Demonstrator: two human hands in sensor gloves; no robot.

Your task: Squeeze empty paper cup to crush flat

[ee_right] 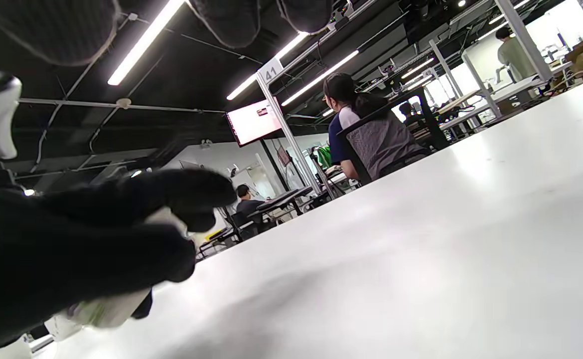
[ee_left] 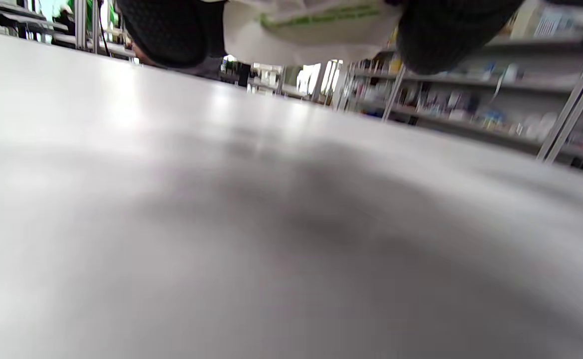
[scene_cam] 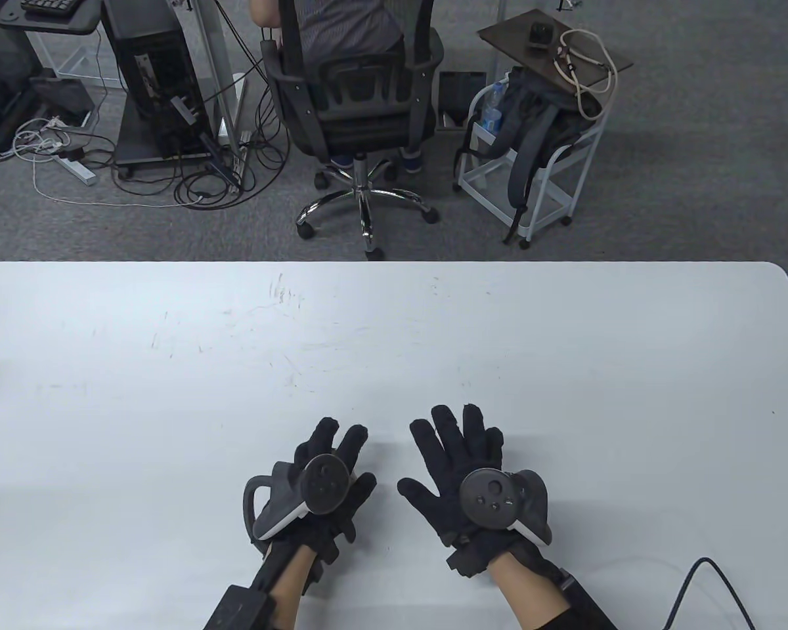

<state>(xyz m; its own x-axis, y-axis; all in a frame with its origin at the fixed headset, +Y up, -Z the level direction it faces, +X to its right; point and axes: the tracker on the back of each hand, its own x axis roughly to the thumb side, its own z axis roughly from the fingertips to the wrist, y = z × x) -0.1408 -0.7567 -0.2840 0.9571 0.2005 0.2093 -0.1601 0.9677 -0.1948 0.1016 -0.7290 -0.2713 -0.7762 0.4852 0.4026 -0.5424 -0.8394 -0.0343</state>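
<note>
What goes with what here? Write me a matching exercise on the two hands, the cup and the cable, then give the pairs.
1. left hand
2. right hand
3. paper cup
4. cable

a. white with green print
b. fingers spread, holding nothing
c. black, coming in from the near right
d. grips the cup

Pairs: 1-d, 2-b, 3-a, 4-c

White paper cup (ee_left: 311,30) with green print, upper centre; black gloves (scene_cam: 456,459) lower centre; white table (scene_cam: 394,341).
</note>
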